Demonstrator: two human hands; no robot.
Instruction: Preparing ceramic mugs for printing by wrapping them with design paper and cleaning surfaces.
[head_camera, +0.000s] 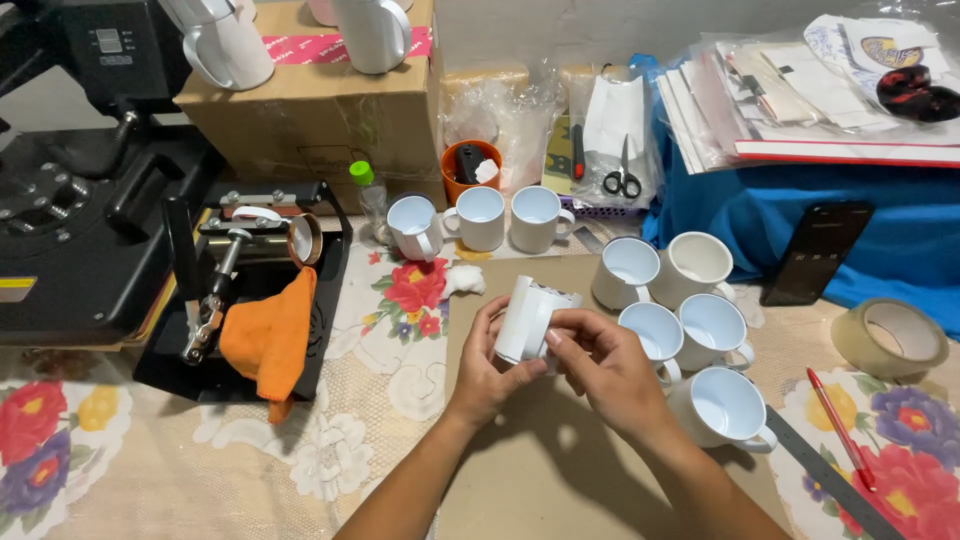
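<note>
White mugs (700, 330): 8 standing, 1 (528, 318) held by 2 hands (545, 365).

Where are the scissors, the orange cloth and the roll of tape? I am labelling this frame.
scissors (622, 172), head view, on the crossing of the blades above the black handles.
orange cloth (268, 335), head view, on the middle of the folded fabric.
roll of tape (868, 350), head view, on its outer wall.

A white mug (527, 318), wrapped in a sheet of white paper, is being held tilted on its side above the brown board on the desk (380, 420). The left hand (487, 365) is cupping it from below while the right hand (598, 362) is pressing the paper's edge against its side.
</note>
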